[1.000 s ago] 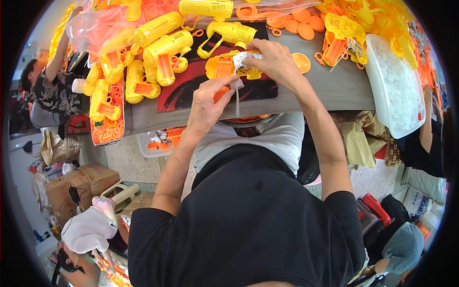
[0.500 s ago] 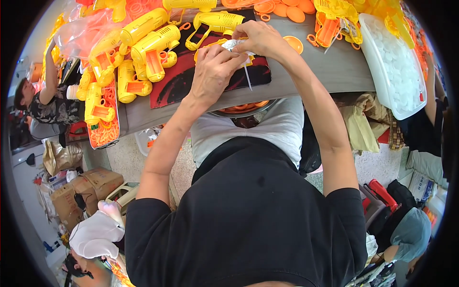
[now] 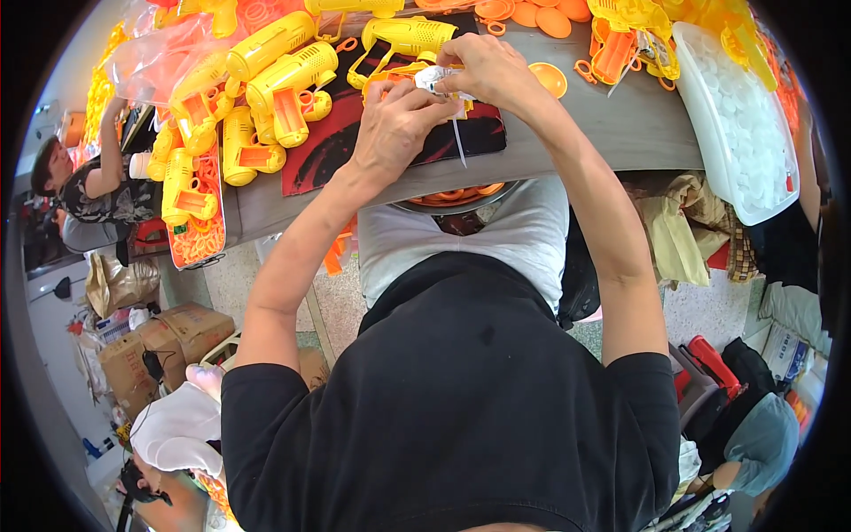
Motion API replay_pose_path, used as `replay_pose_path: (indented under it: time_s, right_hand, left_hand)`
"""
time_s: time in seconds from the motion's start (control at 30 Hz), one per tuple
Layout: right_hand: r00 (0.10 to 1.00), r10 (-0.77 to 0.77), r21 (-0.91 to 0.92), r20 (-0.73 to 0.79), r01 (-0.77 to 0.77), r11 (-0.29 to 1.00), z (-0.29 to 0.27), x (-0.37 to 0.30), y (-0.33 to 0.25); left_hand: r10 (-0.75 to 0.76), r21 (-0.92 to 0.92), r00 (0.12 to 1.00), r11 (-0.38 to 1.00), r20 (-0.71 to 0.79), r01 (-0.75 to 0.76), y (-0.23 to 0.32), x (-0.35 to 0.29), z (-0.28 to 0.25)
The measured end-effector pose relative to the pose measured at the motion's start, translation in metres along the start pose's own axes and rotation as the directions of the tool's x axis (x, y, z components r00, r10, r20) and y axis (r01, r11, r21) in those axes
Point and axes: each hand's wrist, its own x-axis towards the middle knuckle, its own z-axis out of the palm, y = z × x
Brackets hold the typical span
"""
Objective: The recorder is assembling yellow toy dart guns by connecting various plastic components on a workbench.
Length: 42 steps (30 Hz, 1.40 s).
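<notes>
Both hands meet above a dark red and black mat [image 3: 337,160] on the table. My left hand [image 3: 394,124] is closed, its fingers curled over a yellow plastic toy housing [image 3: 403,71] that is mostly hidden under them. My right hand [image 3: 492,73] pinches a small white-and-clear plastic part [image 3: 431,79] right above that housing, against my left fingertips. A thin white strip [image 3: 459,142] hangs down from beneath the hands. Just beyond them lies another yellow toy body [image 3: 409,35] with a loop-like guard.
Yellow toy bodies with orange parts [image 3: 288,89] pile up at the left, beside a tray of small orange rings [image 3: 197,244]. Orange discs [image 3: 550,80] lie at the right. A white bin [image 3: 740,133] holds translucent caps. Other people sit around.
My right hand has lifted slightly, and the white-and-clear part shows more plainly between the fingers. My left hand stays nearly in place. The whole view has shifted a little.
</notes>
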Motion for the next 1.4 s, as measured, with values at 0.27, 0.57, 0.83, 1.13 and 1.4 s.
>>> replay_pose_path:
  time_s: [0.27,0.57,0.83,1.13,1.4]
  right_hand:
    - [0.996,-0.069,-0.019,-0.055,0.068,0.997,0.005,-0.009,-0.002]
    - [0.98,-0.119,-0.004,-0.16,0.119,0.993,0.013,-0.011,0.006]
    - [0.989,-0.103,0.026,-0.109,0.107,0.994,0.004,-0.011,0.0]
    - [0.872,-0.109,0.006,-0.477,0.127,0.992,0.017,0.113,-0.018]
    - [0.972,-0.124,0.402,-0.2,0.197,0.894,0.012,0.123,-0.005]
  left_hand:
    - [-0.056,0.031,0.945,0.997,-0.321,0.07,0.013,-0.018,0.0]
    - [-0.055,0.087,0.998,0.995,-0.035,0.058,0.0,-0.006,-0.014]
    - [-0.172,0.071,0.985,0.983,0.024,0.17,0.008,-0.028,-0.007]
    - [-0.173,0.052,0.985,0.984,0.005,0.172,0.008,-0.031,-0.003]
    - [-0.18,0.019,0.984,0.984,0.015,0.18,0.012,-0.041,-0.007]
